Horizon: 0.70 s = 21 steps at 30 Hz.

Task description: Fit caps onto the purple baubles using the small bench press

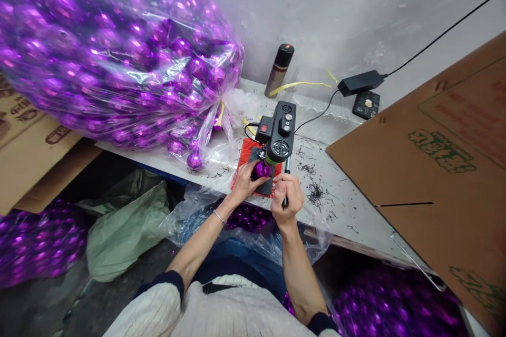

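Observation:
On the work surface stands a small black press-like machine (281, 129) with a lever at its right side, its base on a red sheet (245, 151). Under the machine's head sits a shiny purple ball (263, 169). My left hand (245, 181) holds that ball between thumb and fingers. My right hand (288, 195) is wrapped round the black-ended lever (286, 168), close to the table's front edge.
A big clear bag of purple balls (118, 58) fills the back left. Behind the machine stands a spray can (279, 71). A power adapter (360, 83) lies back right. Large cardboard box (435, 168) at right. Small black bits (316, 192) litter the table (348, 205).

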{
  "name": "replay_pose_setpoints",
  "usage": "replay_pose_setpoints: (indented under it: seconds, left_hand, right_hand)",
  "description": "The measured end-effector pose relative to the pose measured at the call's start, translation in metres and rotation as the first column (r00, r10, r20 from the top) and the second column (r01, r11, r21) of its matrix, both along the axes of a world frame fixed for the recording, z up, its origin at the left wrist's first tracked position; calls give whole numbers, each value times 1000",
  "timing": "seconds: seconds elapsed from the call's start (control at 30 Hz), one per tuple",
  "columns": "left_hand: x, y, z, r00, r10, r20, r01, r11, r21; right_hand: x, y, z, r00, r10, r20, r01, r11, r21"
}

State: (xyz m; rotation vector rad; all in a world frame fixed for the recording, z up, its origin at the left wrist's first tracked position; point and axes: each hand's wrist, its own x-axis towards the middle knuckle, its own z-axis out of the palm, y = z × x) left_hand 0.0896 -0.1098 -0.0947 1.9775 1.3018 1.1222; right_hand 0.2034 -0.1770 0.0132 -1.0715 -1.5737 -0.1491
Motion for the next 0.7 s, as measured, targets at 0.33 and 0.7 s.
replay_pose_setpoints:
  seconds: [0.33,0.7]
  left_hand:
    - [0,0,-2,1000,-5,25,3,999,50]
    - [0,2,-2,999,-18,45,16,998,55]
  right_hand:
    - [-2,4,-35,997,-9,-79,13,998,58]
    - [-3,13,-50,997,-25,-76,34,991,127]
